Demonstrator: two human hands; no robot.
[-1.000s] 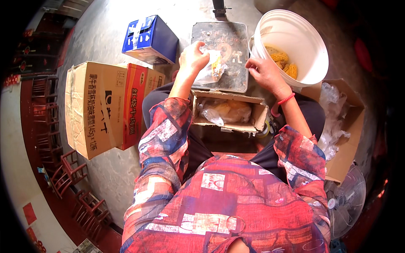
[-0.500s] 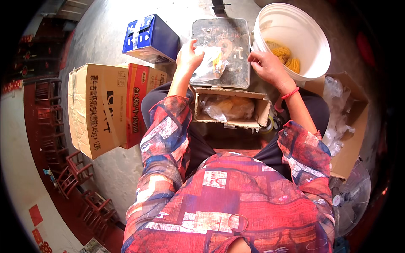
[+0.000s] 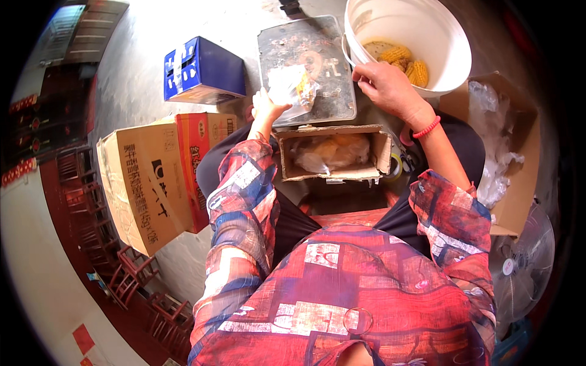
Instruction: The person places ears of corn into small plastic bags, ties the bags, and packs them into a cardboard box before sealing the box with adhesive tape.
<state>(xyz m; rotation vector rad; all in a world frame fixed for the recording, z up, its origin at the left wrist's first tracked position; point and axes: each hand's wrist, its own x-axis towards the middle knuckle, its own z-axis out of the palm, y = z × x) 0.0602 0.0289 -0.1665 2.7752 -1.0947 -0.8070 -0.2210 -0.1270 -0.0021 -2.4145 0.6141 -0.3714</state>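
Observation:
A clear plastic bag (image 3: 293,91) with yellow pieces, seemingly corn, lies on the dark, worn platform (image 3: 336,100). My left hand (image 3: 267,111) is at the bag's left side, fingers apart and holding nothing; whether the thumb touches the plastic I cannot tell. My right hand (image 3: 394,90), a red bracelet at its wrist, hovers by the near left rim of a white bucket (image 3: 442,36). Its fingers are loosely bent, with nothing visible in them. Several yellow corn cobs (image 3: 417,73) lie at the bottom of the bucket.
Between my knees stands an open cardboard box (image 3: 384,152) with bagged yellow contents. Left are a blue box (image 3: 210,67) and brown and red cartons (image 3: 143,183). An open carton (image 3: 522,177) with plastic bags and a fan (image 3: 519,268) stand right; wooden stools (image 3: 131,274) line the far left.
My left hand has opened and drawn back left and down from the bag. My right hand has moved up along the bucket's rim. The whole view has shifted slightly.

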